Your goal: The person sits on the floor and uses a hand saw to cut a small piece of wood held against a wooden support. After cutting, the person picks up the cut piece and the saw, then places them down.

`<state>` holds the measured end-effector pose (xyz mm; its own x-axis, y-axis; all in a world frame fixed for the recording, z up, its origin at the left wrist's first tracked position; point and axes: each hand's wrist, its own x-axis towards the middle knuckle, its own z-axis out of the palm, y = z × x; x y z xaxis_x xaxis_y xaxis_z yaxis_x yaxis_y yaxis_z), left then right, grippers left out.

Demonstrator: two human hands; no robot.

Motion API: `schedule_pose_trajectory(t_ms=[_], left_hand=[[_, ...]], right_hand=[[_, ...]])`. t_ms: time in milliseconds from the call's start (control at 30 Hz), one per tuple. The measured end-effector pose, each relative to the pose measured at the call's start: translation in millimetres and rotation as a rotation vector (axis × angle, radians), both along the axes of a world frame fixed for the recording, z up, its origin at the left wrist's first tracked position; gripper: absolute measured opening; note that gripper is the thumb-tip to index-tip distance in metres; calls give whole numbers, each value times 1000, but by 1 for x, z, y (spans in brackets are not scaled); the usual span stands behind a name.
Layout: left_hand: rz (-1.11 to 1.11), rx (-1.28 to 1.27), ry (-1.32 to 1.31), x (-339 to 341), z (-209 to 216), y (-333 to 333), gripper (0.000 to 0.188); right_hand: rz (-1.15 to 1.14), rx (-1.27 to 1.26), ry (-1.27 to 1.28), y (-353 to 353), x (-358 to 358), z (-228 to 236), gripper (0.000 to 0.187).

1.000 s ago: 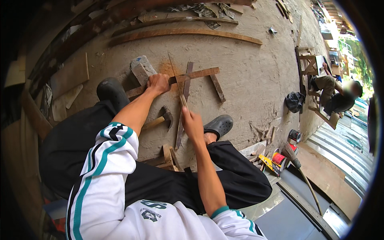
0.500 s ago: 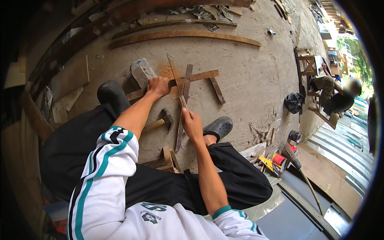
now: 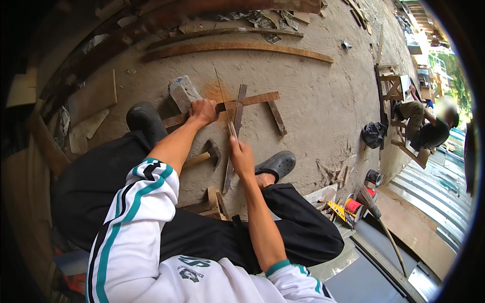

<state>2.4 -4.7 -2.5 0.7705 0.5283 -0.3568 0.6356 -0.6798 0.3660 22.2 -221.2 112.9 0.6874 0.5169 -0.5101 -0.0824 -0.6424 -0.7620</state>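
Note:
My left hand point(image 3: 203, 111) is closed around a brown wooden strip point(image 3: 257, 98), pressing it down near its middle. My right hand point(image 3: 242, 157) grips the handle of a handsaw point(image 3: 226, 108). The thin blade crosses the strip just right of my left fingers, its tip pointing away from me. Orange sawdust point(image 3: 216, 91) lies on the ground beyond the cut. Under the strip, a dark narrow wooden piece point(image 3: 234, 154) runs toward me, and a short one point(image 3: 276, 117) stands at its right end. Beside my left hand is a pale block point(image 3: 183, 91).
A hammer point(image 3: 207, 155) lies between my feet, near wood offcuts point(image 3: 214, 199). Long boards point(image 3: 237, 46) lie beyond the work. To the right are a black bag point(image 3: 374, 135), cans point(image 3: 353, 207), a broom point(image 3: 374, 204) and a seated person point(image 3: 432, 129).
The whole view has shifted slightly. Both hands keep their grips, and the saw stays across the strip with little visible movement.

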Motion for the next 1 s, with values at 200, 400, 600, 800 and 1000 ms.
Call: schedule_pose_trajectory(t_ms=[200,400,600,800,1000], left_hand=[[9,-2,18,-11,-4,2,23],[-11,14,-1,-2,4,-5,24],[-21,2,82,-9,2,2,24],[13,-32,83,-10,2,-1,21],[-36,-21,29,6,15,-8,24]], right_hand=[[-29,-68,76,-116,-59,95,55],[1,-44,-16,-5,3,8,58],[31,2,-1,-27,-19,20,56],[-61,-78,75,-93,-67,102,51],[-35,-39,-8,14,14,2,58]])
